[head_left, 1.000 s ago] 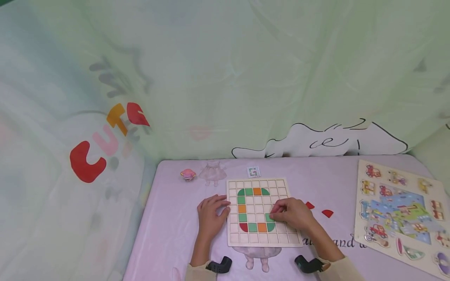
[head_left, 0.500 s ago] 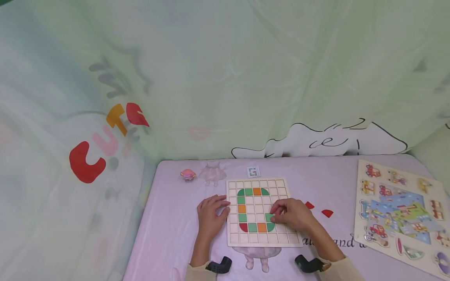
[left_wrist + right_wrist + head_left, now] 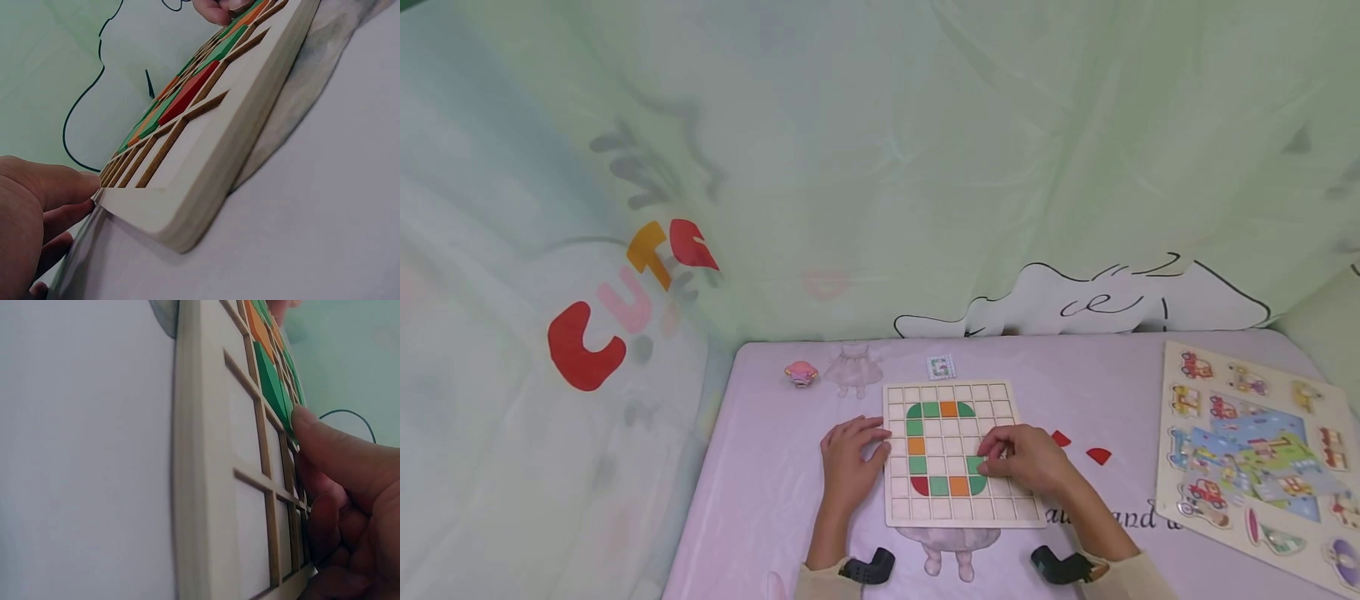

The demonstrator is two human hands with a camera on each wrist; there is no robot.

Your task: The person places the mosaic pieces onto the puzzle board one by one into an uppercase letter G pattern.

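Observation:
A wooden grid board [image 3: 940, 511] lies flat on the table, with green, orange and red tiles set in its cells in a loop. My left hand [image 3: 852, 461] rests at the board's left edge, fingertips touching the frame. My right hand [image 3: 1026, 457] is over the board's right side, its fingers curled and its thumb at a green square tile [image 3: 973, 465], above the green rounded corner tile [image 3: 977, 484]. In the right wrist view, the thumb tip touches this tile [image 3: 286, 406]; the far fingertips are partly hidden. A red corner tile [image 3: 920, 485] occupies the loop's lower left.
Two red quarter-round tiles [image 3: 1099, 456] lie right of the board, one close by the right hand. A small pattern card [image 3: 941, 367] and a pink toy figure [image 3: 802, 372] are at the back. A large picture puzzle board [image 3: 1172, 375] lies at the far right.
The right thumb and fingers have shifted very slightly right and down at the green square tile, so more of it shows. The left hand and the board have stayed put.

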